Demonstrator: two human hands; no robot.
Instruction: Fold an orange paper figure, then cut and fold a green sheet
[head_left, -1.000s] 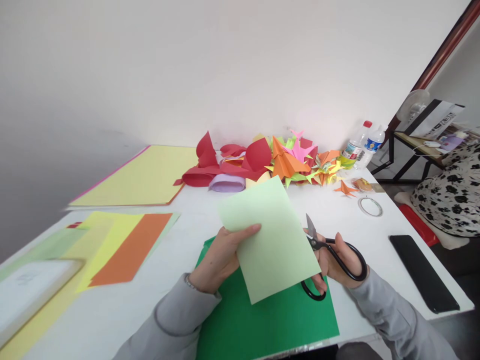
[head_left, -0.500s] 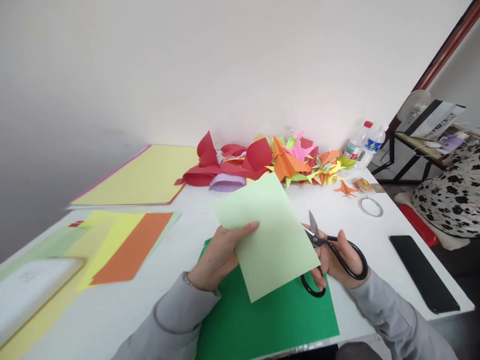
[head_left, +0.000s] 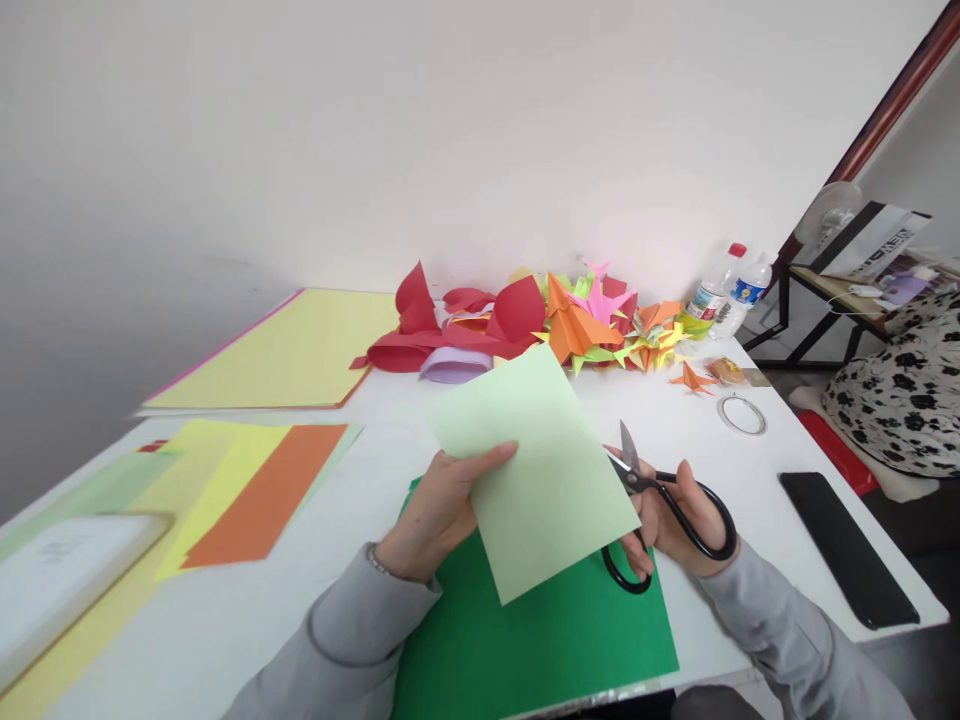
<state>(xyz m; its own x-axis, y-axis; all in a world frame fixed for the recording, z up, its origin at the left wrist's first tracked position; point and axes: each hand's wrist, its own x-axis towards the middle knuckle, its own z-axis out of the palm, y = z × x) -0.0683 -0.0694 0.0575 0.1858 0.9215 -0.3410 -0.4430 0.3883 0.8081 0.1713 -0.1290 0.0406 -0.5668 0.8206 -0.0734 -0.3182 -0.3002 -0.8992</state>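
Observation:
A pale green sheet of paper [head_left: 551, 480] is pinched at its left side by my left hand [head_left: 442, 510], thumb on top and fingers hidden beneath. My right hand [head_left: 679, 515] holds black-handled scissors [head_left: 637, 482] with fingers and thumb in the loops. Their blades stand apart at the right edge of the sheet, one partly hidden behind it; whether they touch the paper I cannot tell. Below both hands, a dark green sheet [head_left: 532, 650] lies on the white table [head_left: 360, 500] near its front edge.
Folded paper shapes, red pieces [head_left: 517, 310] and an orange one [head_left: 574, 325] among them, are heaped by the wall. Two plastic bottles [head_left: 716, 285], a tape roll [head_left: 741, 414] and a black phone [head_left: 847, 548] are at right. Coloured sheets [head_left: 262, 500] and a white box [head_left: 67, 580] lie left.

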